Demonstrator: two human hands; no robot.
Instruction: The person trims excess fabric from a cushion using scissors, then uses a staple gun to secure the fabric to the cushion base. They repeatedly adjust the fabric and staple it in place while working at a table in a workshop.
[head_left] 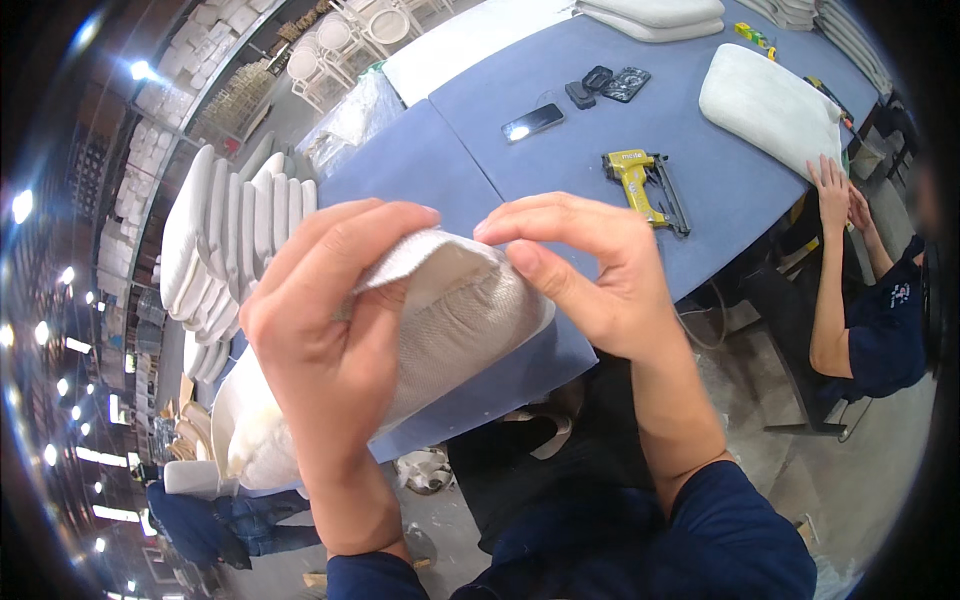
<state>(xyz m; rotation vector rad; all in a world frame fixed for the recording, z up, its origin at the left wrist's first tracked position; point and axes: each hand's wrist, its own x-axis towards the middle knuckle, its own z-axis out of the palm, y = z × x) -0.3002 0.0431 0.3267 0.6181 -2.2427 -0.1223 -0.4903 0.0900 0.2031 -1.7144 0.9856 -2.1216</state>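
Observation:
A padded seat cushion (pixel 460 350) covered in cream woven fabric is tilted up in front of me. My left hand (pixel 325 310) is closed on the loose fabric flap (pixel 420 255) at its upper edge, thumb beneath and fingers over the top. With thumb and forefinger, my right hand (pixel 600 270) pinches the cover's edge at the corner, where the cloth gathers in small folds. Cream-white padding shows at the cushion's lower left end. A yellow staple gun (pixel 635 185) lies on the blue table (pixel 400 160) beyond my right hand.
Stacked cushions (pixel 235 230) stand at the left. A phone (pixel 533 123) and small black cases (pixel 598 80) lie farther back on the table. At the right, a co-worker's hands (pixel 835 195) touch another pale cushion (pixel 765 100). Chair frames (pixel 350 40) stand beyond the table.

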